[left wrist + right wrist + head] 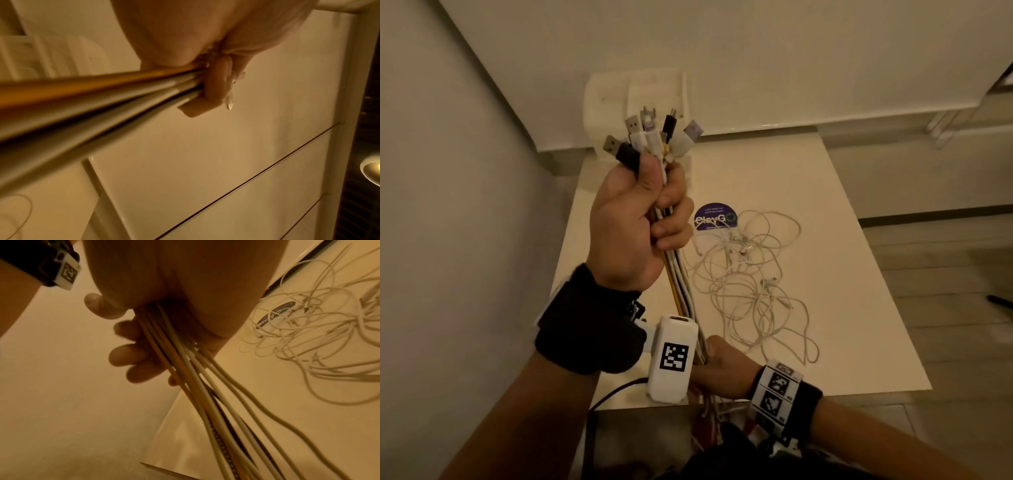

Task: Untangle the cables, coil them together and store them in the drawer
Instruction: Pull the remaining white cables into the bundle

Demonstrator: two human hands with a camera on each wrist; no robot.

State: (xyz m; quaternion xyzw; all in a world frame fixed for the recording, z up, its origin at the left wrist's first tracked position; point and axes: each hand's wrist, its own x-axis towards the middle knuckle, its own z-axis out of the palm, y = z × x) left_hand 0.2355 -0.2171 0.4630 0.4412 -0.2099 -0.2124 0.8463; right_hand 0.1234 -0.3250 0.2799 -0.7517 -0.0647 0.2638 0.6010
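Observation:
My left hand is raised above the table and grips a bundle of cables just below their plugs, which fan out above my fist. The bundle holds white, black and yellow cables. Lower down, near the table's front edge, my right hand grips the same bundle, its fingers curled round the strands. In the left wrist view the yellow cable runs out of my left hand. A small white drawer unit stands at the table's far end.
A loose tangle of thin white cables lies on the white table right of my hands, partly over a round purple sticker. A wall runs along the left. Floor lies to the right of the table.

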